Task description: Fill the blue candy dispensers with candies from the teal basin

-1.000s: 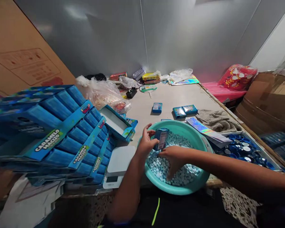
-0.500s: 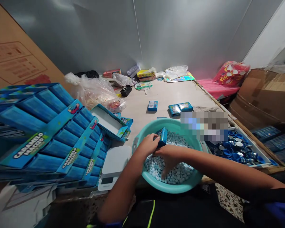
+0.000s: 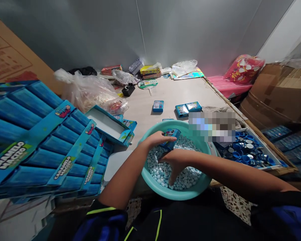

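My left hand [image 3: 155,138] is closed around a small blue box [image 3: 171,140], holding it tilted above the candies at the far left of a turquoise basin [image 3: 180,194]. Small white and pale blue candies [image 3: 188,179] fill the basin's bottom. Just below the box, my right hand [image 3: 174,162] reaches palm down into the candies, thumb spread from the fingers. Its fingertips are partly hidden among the candies.
Left stand stacked blue display boxes [image 3: 50,134], an open blue tray [image 3: 107,124] and a white scale [image 3: 116,164]. Small blue boxes [image 3: 158,106] lie beyond the basin. At right is a tray of blue caps [image 3: 248,150]; a plastic bag [image 3: 90,90] sits back left.
The camera view has shifted slightly. My left hand has tilted the blue box, showing more of its printed face. My right hand stays in the candies.
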Action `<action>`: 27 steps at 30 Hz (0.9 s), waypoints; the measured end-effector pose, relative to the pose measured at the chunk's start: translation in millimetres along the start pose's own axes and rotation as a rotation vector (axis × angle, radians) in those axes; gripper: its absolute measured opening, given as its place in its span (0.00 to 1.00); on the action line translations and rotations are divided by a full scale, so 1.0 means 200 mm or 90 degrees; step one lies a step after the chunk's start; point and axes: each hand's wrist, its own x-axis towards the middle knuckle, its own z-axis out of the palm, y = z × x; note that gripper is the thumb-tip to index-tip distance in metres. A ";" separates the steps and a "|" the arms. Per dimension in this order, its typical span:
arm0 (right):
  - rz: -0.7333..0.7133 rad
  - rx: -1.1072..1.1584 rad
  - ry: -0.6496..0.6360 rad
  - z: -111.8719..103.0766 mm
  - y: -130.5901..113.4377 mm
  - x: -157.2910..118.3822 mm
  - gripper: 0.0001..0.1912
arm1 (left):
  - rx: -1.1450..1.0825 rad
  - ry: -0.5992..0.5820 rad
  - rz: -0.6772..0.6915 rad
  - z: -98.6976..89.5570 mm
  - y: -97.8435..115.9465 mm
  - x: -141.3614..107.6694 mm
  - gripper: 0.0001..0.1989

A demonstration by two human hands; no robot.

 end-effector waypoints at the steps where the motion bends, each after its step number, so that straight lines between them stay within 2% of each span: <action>1: 0.002 -0.002 -0.001 0.00 -0.01 0.00 0.52 | -0.006 -0.046 -0.008 -0.01 0.02 -0.01 0.28; 3: 0.011 -0.009 -0.004 -0.01 -0.02 -0.01 0.53 | -0.031 -0.114 -0.007 -0.03 0.06 -0.04 0.29; 5: 0.031 -0.019 -0.018 -0.01 -0.02 -0.01 0.53 | -0.073 -0.124 0.016 -0.04 0.09 -0.08 0.32; 7: 0.057 -0.025 -0.044 -0.01 -0.02 -0.02 0.54 | -0.101 -0.080 0.067 -0.05 0.10 -0.15 0.33; 10: 0.078 -0.016 -0.063 0.00 -0.02 -0.03 0.55 | -0.119 0.068 0.160 -0.05 0.06 -0.26 0.31; 12: 0.080 0.007 -0.062 0.01 -0.01 -0.04 0.55 | -0.147 0.145 0.188 -0.04 0.01 -0.31 0.31; 17: 0.091 0.047 -0.010 0.06 -0.02 -0.07 0.50 | -0.221 0.160 0.263 -0.02 -0.08 -0.32 0.27; 23: 0.055 0.011 0.022 0.08 -0.03 -0.08 0.46 | -0.100 0.253 0.277 -0.06 -0.12 -0.34 0.22; 25: 0.060 0.011 0.024 0.05 -0.06 -0.08 0.47 | -0.049 0.253 0.280 -0.08 -0.11 -0.36 0.22; 27: 0.086 0.016 0.022 0.03 -0.10 -0.10 0.48 | -0.010 0.234 0.294 -0.08 -0.06 -0.33 0.23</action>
